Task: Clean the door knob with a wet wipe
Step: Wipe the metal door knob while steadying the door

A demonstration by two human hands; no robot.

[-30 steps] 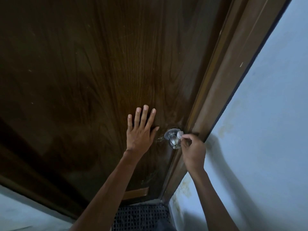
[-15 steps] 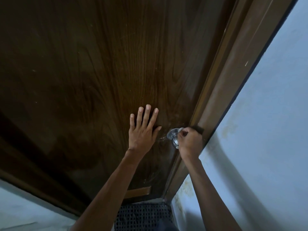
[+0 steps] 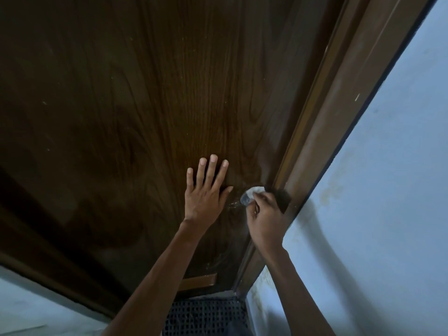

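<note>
Head view, and from my remote seat I take the door knob [image 3: 245, 199] as my marker: a small shiny metal knob on the dark wood-grain door [image 3: 145, 117], close to the door's right edge. My right hand [image 3: 264, 221] comes at the knob from below and to the right, with its fingers curled. It grips the white wet wipe [image 3: 255, 190] against the metal. The wipe bunches out just above and right of the knob, and only the knob's left part shows past my knuckles. I cannot tell how much of the knob the wipe covers under the hand.

My left hand [image 3: 206, 197] lies flat on the door just left of the knob, fingers straight, spread and pointing up. Its thumb tip reaches toward the knob without touching it.

Just right of the knob runs the brown door frame [image 3: 339, 105], and farther right is the pale blue wall [image 3: 388, 190], marked with yellowish stains. Well below the knob a lighter wooden strip [image 3: 200, 282] sits at the foot of the door, and below that lies a dark grid-patterned mat [image 3: 206, 316].
</note>
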